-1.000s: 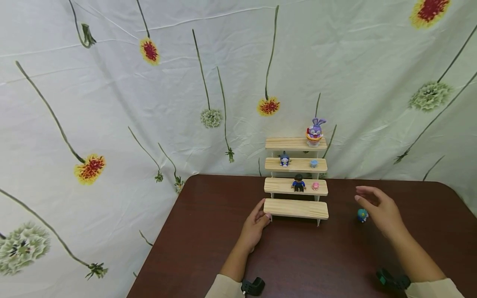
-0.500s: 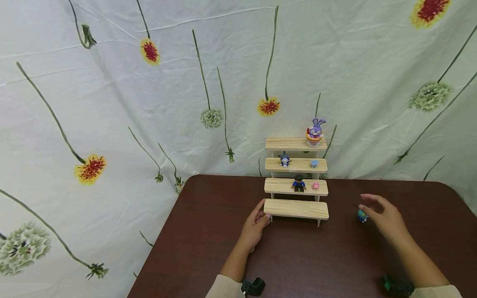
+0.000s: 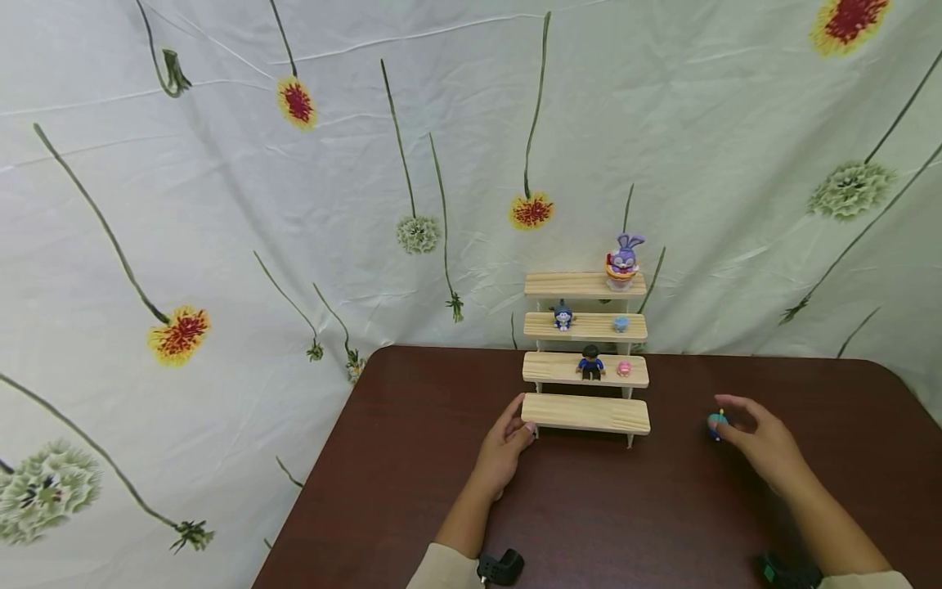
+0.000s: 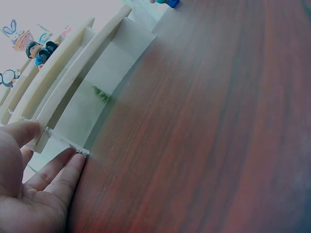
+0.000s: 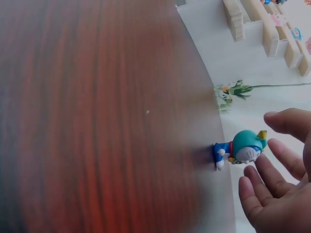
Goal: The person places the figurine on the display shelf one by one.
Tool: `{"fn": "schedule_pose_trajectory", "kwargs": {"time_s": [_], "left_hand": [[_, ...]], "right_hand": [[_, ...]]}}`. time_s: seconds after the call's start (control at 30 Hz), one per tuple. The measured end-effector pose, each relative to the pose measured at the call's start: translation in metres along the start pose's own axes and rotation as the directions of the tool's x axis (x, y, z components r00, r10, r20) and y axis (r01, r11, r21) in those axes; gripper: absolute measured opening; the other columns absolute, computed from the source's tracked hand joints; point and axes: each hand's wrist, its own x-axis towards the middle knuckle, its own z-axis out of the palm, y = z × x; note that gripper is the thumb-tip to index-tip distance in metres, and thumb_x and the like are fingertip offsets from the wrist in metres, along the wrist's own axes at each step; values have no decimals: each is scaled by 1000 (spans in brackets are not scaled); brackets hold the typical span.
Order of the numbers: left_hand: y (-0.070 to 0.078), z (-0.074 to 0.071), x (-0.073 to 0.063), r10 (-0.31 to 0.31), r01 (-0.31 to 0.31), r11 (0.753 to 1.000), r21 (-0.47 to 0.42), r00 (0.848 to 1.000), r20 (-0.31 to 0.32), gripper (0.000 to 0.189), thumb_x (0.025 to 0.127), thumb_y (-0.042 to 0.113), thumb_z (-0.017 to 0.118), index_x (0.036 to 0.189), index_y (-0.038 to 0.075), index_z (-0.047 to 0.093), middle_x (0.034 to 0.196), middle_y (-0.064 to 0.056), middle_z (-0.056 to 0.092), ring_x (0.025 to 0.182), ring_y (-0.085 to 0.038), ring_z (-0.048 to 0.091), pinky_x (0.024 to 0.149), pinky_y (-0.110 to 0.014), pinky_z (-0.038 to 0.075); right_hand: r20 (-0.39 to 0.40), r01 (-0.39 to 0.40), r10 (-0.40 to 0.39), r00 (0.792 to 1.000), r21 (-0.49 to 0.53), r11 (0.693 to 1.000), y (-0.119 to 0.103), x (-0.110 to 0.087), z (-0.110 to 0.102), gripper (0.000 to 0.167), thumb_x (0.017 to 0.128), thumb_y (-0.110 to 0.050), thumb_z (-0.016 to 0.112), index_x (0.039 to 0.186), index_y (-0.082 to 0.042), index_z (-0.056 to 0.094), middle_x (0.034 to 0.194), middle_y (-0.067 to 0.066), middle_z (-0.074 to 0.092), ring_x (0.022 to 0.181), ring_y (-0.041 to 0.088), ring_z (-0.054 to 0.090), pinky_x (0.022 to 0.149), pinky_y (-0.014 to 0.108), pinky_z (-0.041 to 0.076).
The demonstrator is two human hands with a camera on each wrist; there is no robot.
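A small toy figurine point(image 5: 247, 141) with a teal head covering, white whiskered face, red collar and blue body stands on the table at the right. My right hand point(image 3: 769, 446) is beside it, thumb and fingers spread around its head; in the right wrist view, a gap shows between the thumb tip and the figurine. In the head view, the thumb overlaps the figurine. A four-tier wooden display stand point(image 3: 585, 411) is left of it. My left hand point(image 3: 500, 454) holds the left end of its lowest board, with fingertips at the clear leg point(image 4: 68, 141).
On the stand's upper boards are a purple rabbit figurine point(image 3: 621, 260), a dark blue figurine point(image 3: 562, 316), a small light-blue toy point(image 3: 621, 324), a black-haired toy man point(image 3: 590, 362) and a pink toy point(image 3: 624, 369). A flower-print cloth point(image 3: 353, 164) hangs behind the brown table point(image 3: 412, 458).
My right hand has come down closer around the figurine, which looks slightly turned, its yellow piece now at the top. The left hand and the stand have stayed in place.
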Motion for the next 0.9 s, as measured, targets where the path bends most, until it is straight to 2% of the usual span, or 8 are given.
{"fn": "schedule_pose_trajectory", "kwargs": {"time_s": [0.07,0.17,0.23,0.3,0.4,0.83,0.87,0.9], "left_hand": [[0,0,0,2,-2,1000,-1,1000,1,61,104,24,58,160,23,33,132,-19,60,126,-31,61,111,-37,51],[0,0,0,2,-2,1000,-1,1000,-2,61,104,24,59,160,23,33,132,-20,60,126,-31,61,111,-38,51],[1,0,0,2,-2,1000,-6,1000,-3,61,104,23,59,160,23,33,132,-20,60,126,-31,61,111,-38,51],[0,0,0,1,-1,1000,-8,1000,-5,61,104,23,58,160,23,33,132,-20,61,127,-31,61,110,-37,51],[0,0,0,-3,3,1000,-8,1000,-6,61,104,23,58,160,23,33,132,-20,61,126,-31,61,110,-37,51],[-1,0,0,0,0,1000,6,1000,1,62,104,25,58,160,23,32,133,-20,60,125,-30,62,109,-37,52],[-1,0,0,0,0,1000,4,1000,3,62,104,25,58,160,23,32,133,-20,60,125,-30,61,109,-37,52],[-1,0,0,2,-2,1000,2,1000,3,62,104,24,58,160,22,32,133,-20,60,126,-31,61,110,-37,52]], "right_hand": [[8,4,-4,1000,-10,1000,3,0,0,71,100,-46,62,152,-4,39,155,32,35,121,35,62,80,26,54],[22,23,-23,999,-10,1000,7,1,1,69,100,-42,63,153,-4,39,151,30,42,115,23,65,76,18,53],[27,30,-30,999,-2,1000,8,1,2,68,101,-39,63,153,-4,39,149,30,45,116,25,65,75,17,53],[28,38,-38,999,0,999,9,1,3,66,101,-36,63,153,-3,39,148,31,45,121,39,61,75,17,53],[27,37,-37,999,4,999,10,2,5,64,102,-33,63,153,-3,39,148,32,44,125,49,56,74,16,53],[22,56,-55,998,-19,998,9,0,4,62,102,-34,61,151,-2,41,147,31,47,123,47,56,76,19,53],[20,54,-54,998,-22,998,9,-1,4,61,102,-34,61,151,-2,42,147,30,47,122,44,57,76,19,53],[16,51,-51,999,-26,998,9,-1,4,61,102,-34,61,151,-3,42,147,30,48,119,36,61,76,18,53]]}}
